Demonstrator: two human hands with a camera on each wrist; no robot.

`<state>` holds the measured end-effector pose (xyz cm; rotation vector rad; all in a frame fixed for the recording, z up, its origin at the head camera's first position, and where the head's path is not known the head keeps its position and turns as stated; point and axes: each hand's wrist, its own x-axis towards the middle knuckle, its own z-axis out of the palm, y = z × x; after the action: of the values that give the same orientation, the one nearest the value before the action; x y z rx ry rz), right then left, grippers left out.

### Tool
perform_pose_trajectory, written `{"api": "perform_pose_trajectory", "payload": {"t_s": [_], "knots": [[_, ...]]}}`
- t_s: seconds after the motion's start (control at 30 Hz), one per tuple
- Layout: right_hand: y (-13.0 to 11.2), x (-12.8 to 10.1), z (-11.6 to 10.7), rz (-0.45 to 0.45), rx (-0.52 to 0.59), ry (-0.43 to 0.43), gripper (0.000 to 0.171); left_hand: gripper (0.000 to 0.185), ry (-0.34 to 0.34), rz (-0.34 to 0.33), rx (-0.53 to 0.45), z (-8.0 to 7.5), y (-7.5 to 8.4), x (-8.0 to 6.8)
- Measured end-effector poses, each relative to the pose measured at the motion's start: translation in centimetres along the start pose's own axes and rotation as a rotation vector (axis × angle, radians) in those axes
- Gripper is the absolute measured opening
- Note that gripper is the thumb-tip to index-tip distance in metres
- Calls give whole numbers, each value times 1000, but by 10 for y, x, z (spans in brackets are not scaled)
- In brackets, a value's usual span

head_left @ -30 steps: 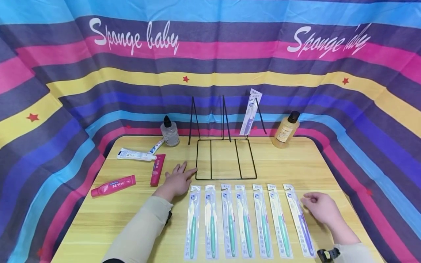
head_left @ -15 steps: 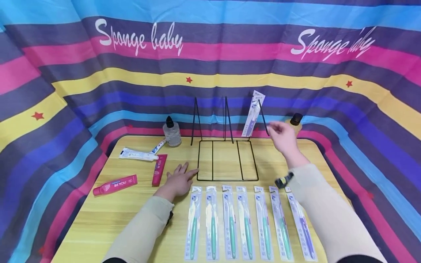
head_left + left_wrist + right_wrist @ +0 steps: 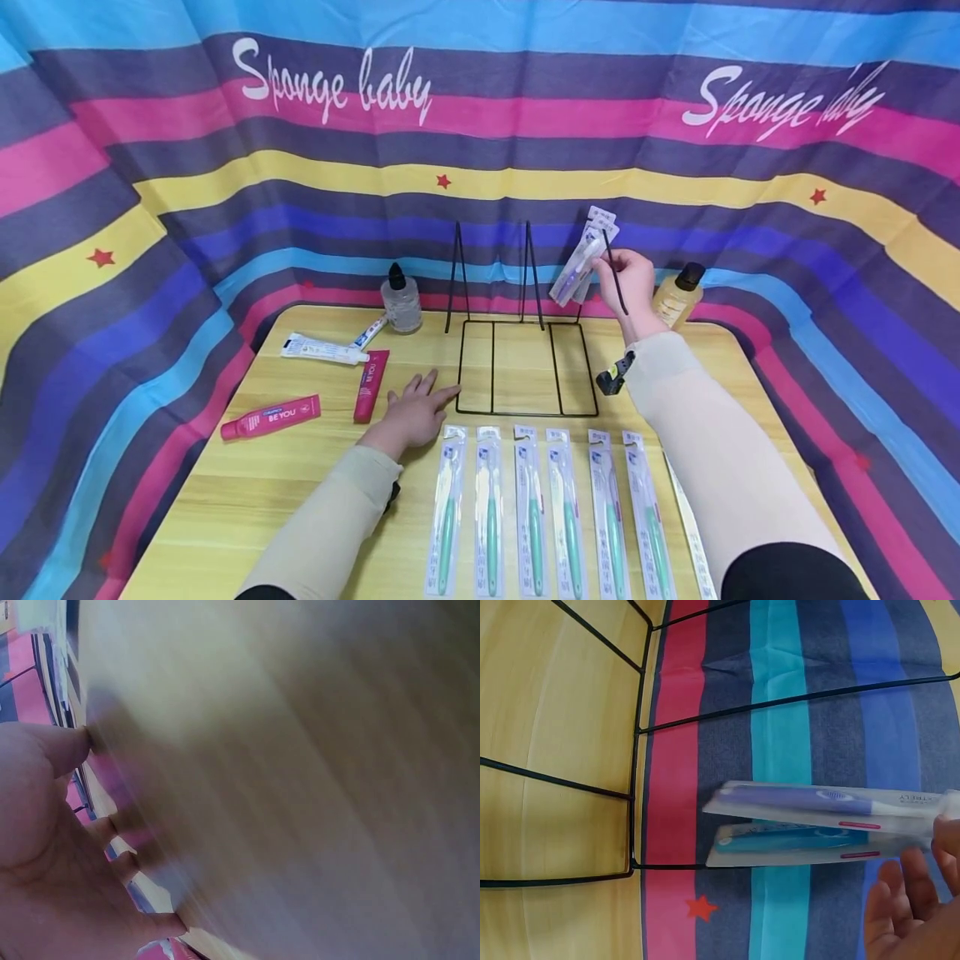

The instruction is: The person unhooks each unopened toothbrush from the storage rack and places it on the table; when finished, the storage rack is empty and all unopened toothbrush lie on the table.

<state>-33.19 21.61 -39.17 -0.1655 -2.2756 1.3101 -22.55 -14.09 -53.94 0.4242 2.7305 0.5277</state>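
A black wire rack [image 3: 525, 414] stands at the back middle of the wooden table [image 3: 225, 500]. Two packed toothbrushes [image 3: 577, 267] hang fanned on its right prong. My right hand [image 3: 628, 279] is raised there and pinches their upper ends. In the right wrist view these are a purple pack [image 3: 802, 801] over a teal pack [image 3: 787, 844], with my fingers [image 3: 907, 907] at the lower right and the rack's wires [image 3: 634, 795] to the left. My left hand [image 3: 416, 412] lies flat on the table by the rack's front left corner, fingers [image 3: 45, 847] straight.
Several packed toothbrushes [image 3: 536, 508] lie in a row along the near edge; my right sleeve covers the rightmost. Two pink tubes [image 3: 272, 417] [image 3: 371, 385] and a white tube [image 3: 322, 350] lie at the left. A clear bottle [image 3: 401, 300] and an amber bottle [image 3: 677, 298] stand at the back.
My right hand rose from the right end of the row to the rack's right prong and took hold of the hanging packs, which now tilt and fan. The left hand stayed put.
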Motion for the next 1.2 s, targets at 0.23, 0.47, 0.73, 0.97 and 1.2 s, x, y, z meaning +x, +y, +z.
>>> {"api": "perform_pose_trajectory", "payload": {"t_s": [0.23,0.47,0.73,0.97,1.2], "knots": [[3,-4,-8,-32,84,-32,16,53,-1,-6,-5,1,2,0],[12,-30,-75,49,174,-87,14,53,-19,2,-3,6,6,2],[77,-75,-191,103,-115,-240,34,55,-9,-9,4,0,3,-1],[168,-147,-239,265,-281,-504,42,55,-15,0,-5,-2,2,2],[205,-189,-235,397,-280,-544,40,55,-17,0,4,-2,3,2]]}}
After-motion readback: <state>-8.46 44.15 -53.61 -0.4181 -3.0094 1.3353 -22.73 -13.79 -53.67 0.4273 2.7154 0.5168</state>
